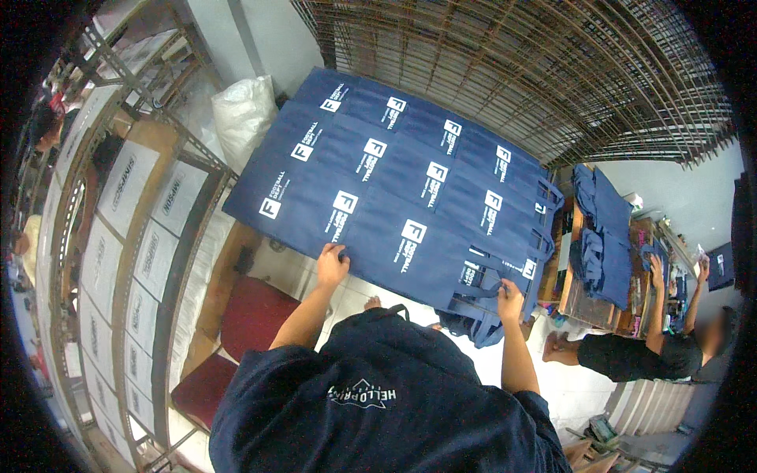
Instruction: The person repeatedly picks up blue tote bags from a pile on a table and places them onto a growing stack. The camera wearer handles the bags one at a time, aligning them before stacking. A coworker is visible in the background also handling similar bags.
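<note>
Navy blue tote bags (378,189) with white printed squares and lettering lie flat in overlapping rows over a table. At the near edge, my left hand (333,266) is closed, its curled fingers pinching the edge of a bag. My right hand (509,301) grips the navy tote bag (469,292) at the near right corner, by its strap end. Loops of bag handles (544,225) stick out along the right side. More dark blue bags (477,327) hang below the table edge by my right hand; how they are held there is hidden.
A rack with pale printed screens (150,252) stands at left, beside maroon chairs (256,319). A white sack (243,118) sits behind the table. Metal drying racks (505,63) lean beyond it. At right, another person (643,355) works near a wooden table holding navy bags (603,244).
</note>
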A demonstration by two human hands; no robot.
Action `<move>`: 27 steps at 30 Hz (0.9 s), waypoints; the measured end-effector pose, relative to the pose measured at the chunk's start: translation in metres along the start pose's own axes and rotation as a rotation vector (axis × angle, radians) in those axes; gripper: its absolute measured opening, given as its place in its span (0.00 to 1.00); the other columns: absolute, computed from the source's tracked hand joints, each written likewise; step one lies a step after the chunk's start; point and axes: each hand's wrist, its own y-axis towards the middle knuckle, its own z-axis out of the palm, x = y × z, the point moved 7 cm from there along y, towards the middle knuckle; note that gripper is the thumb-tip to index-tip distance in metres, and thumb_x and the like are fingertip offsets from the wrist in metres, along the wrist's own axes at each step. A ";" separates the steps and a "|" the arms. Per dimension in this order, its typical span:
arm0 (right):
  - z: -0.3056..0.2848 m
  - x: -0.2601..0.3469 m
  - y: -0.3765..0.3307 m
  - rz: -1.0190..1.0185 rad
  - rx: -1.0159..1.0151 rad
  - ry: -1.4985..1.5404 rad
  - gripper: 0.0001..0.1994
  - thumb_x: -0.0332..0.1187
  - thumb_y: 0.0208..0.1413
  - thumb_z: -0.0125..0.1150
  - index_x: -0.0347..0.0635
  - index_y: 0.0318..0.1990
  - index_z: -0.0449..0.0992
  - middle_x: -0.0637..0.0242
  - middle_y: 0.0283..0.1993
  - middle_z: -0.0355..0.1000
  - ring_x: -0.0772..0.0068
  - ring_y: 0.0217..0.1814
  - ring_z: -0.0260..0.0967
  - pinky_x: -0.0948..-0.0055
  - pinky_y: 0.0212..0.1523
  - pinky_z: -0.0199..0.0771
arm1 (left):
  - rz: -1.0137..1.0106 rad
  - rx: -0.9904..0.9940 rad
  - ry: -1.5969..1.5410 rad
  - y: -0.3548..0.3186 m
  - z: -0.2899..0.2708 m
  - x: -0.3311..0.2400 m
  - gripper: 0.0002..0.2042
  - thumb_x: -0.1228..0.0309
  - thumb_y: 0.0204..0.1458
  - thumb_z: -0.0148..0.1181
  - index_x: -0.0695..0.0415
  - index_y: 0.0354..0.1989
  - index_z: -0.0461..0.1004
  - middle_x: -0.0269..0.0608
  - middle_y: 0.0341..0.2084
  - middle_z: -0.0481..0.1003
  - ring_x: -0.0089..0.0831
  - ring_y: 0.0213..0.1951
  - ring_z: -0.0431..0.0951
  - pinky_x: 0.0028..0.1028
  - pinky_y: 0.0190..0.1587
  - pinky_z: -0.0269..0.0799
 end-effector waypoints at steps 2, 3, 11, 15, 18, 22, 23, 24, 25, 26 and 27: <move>0.004 -0.010 0.002 0.045 0.011 0.010 0.13 0.23 0.44 0.57 0.39 0.40 0.75 0.55 0.36 0.73 0.61 0.30 0.71 0.70 0.33 0.69 | 0.002 0.001 -0.007 0.000 0.000 0.000 0.14 0.75 0.36 0.56 0.62 0.36 0.75 0.50 0.38 0.71 0.46 0.40 0.72 0.36 0.45 0.68; 0.006 -0.015 0.003 0.067 0.016 0.015 0.13 0.23 0.44 0.57 0.39 0.40 0.75 0.54 0.36 0.73 0.61 0.30 0.71 0.70 0.34 0.69 | 0.002 0.001 -0.010 -0.001 0.000 0.000 0.14 0.75 0.37 0.56 0.62 0.36 0.75 0.50 0.38 0.71 0.46 0.41 0.72 0.36 0.46 0.68; -0.002 0.002 0.007 -0.162 -0.096 0.005 0.12 0.23 0.44 0.57 0.40 0.39 0.74 0.54 0.36 0.73 0.57 0.32 0.71 0.66 0.35 0.69 | 0.013 -0.001 0.005 -0.003 0.004 0.007 0.16 0.73 0.36 0.59 0.60 0.38 0.75 0.48 0.38 0.72 0.44 0.42 0.72 0.35 0.46 0.68; -0.003 0.008 0.010 -0.051 -0.029 -0.026 0.11 0.22 0.44 0.56 0.39 0.39 0.74 0.54 0.37 0.72 0.54 0.35 0.71 0.65 0.37 0.69 | 0.024 -0.040 0.008 -0.004 0.001 -0.001 0.14 0.75 0.37 0.57 0.63 0.36 0.75 0.51 0.36 0.72 0.46 0.40 0.72 0.36 0.45 0.68; -0.006 0.008 0.011 -0.101 -0.062 -0.003 0.12 0.23 0.44 0.56 0.39 0.39 0.74 0.54 0.37 0.72 0.53 0.36 0.71 0.64 0.38 0.69 | 0.107 -0.092 0.038 -0.003 0.007 0.005 0.14 0.75 0.35 0.60 0.61 0.35 0.75 0.48 0.36 0.73 0.44 0.39 0.73 0.35 0.43 0.69; -0.003 0.002 0.009 -0.032 -0.001 0.002 0.13 0.23 0.44 0.56 0.40 0.40 0.74 0.53 0.38 0.72 0.53 0.37 0.71 0.63 0.38 0.70 | 0.112 -0.070 0.020 -0.003 0.012 0.012 0.15 0.76 0.35 0.60 0.61 0.36 0.75 0.48 0.33 0.72 0.41 0.35 0.74 0.33 0.40 0.70; 0.000 -0.006 0.009 -0.036 -0.003 0.031 0.13 0.24 0.44 0.56 0.40 0.41 0.74 0.54 0.39 0.72 0.53 0.38 0.71 0.63 0.39 0.70 | 0.113 -0.072 0.012 -0.003 0.012 0.010 0.15 0.77 0.35 0.60 0.61 0.36 0.75 0.47 0.33 0.72 0.41 0.35 0.73 0.32 0.39 0.70; 0.000 -0.010 0.007 -0.044 -0.001 0.011 0.13 0.25 0.44 0.57 0.40 0.41 0.73 0.54 0.38 0.73 0.55 0.35 0.71 0.64 0.37 0.70 | 0.115 -0.074 0.003 -0.003 0.011 0.008 0.15 0.77 0.35 0.60 0.61 0.36 0.75 0.47 0.33 0.72 0.41 0.34 0.73 0.32 0.39 0.70; 0.001 -0.009 0.006 -0.052 0.007 -0.005 0.14 0.25 0.44 0.58 0.40 0.42 0.73 0.54 0.38 0.73 0.56 0.32 0.71 0.65 0.35 0.70 | 0.113 -0.077 -0.001 -0.004 0.008 0.006 0.15 0.78 0.35 0.60 0.61 0.36 0.74 0.47 0.33 0.72 0.40 0.33 0.73 0.32 0.39 0.70; 0.001 -0.009 0.004 -0.062 0.015 -0.022 0.14 0.26 0.44 0.59 0.40 0.42 0.73 0.54 0.37 0.73 0.58 0.29 0.72 0.66 0.33 0.70 | 0.073 -0.051 -0.016 -0.004 0.008 0.006 0.15 0.78 0.35 0.60 0.61 0.36 0.74 0.47 0.34 0.71 0.42 0.36 0.73 0.33 0.41 0.69; 0.002 -0.012 0.002 -0.065 0.030 -0.015 0.14 0.26 0.44 0.59 0.40 0.42 0.73 0.53 0.37 0.73 0.58 0.29 0.72 0.66 0.33 0.70 | 0.033 -0.025 -0.031 -0.004 0.008 0.006 0.15 0.77 0.36 0.60 0.62 0.37 0.74 0.48 0.35 0.71 0.43 0.38 0.72 0.35 0.43 0.68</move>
